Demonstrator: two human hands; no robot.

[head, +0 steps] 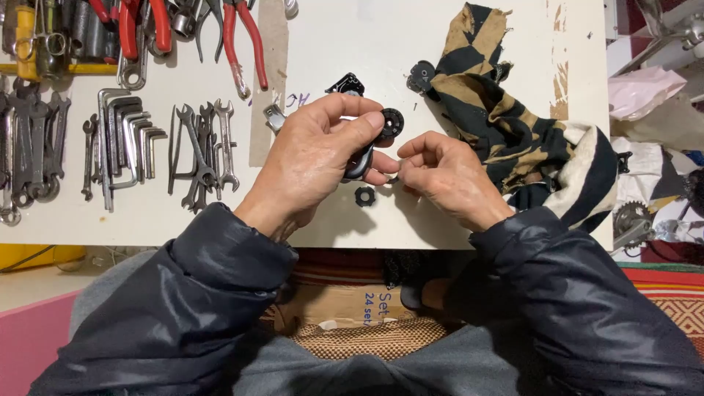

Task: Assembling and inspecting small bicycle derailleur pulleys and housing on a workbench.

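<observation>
My left hand (315,158) grips a black metal bicycle part (361,160) with a small toothed black wheel (391,123) at its upper end, held just above the white table (147,220). My right hand (440,176) is pinched shut at the part's lower end, its fingertips on something too small to make out. A second small black toothed wheel (364,196) lies on the table just below both hands. Another black piece (345,84) lies behind my left hand.
Rows of spanners (205,154) and hex keys (125,139) lie at the left. Red-handled pliers (242,44) rest at the top. A black and tan rag (506,132) covers the right side, with a black disc (422,75) at its edge.
</observation>
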